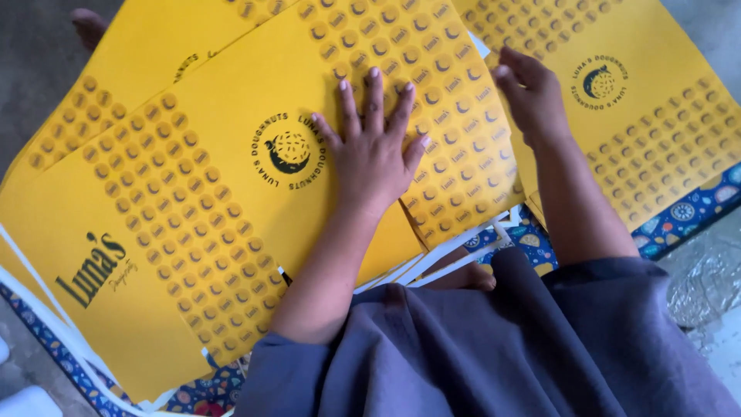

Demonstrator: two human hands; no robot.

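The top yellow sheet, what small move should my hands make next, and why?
Probably curl the right hand under the top yellow sheet and lift its edge: the left hand lies flat on it, while the right hand's fingertips sit at its far edge, above another yellow sheet.

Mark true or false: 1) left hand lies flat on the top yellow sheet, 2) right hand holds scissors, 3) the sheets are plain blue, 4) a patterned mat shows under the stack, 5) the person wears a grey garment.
1) True. The left hand lies palm down, fingers spread, on the top yellow sheet.
2) False. The right hand holds no tool; its fingers rest at the top sheet's right edge, against the neighbouring yellow sheet.
3) False. The sheets are yellow, printed with rows of small round marks and a round emblem.
4) True. A blue patterned mat shows at the lower edges.
5) True. A grey garment covers the lap.
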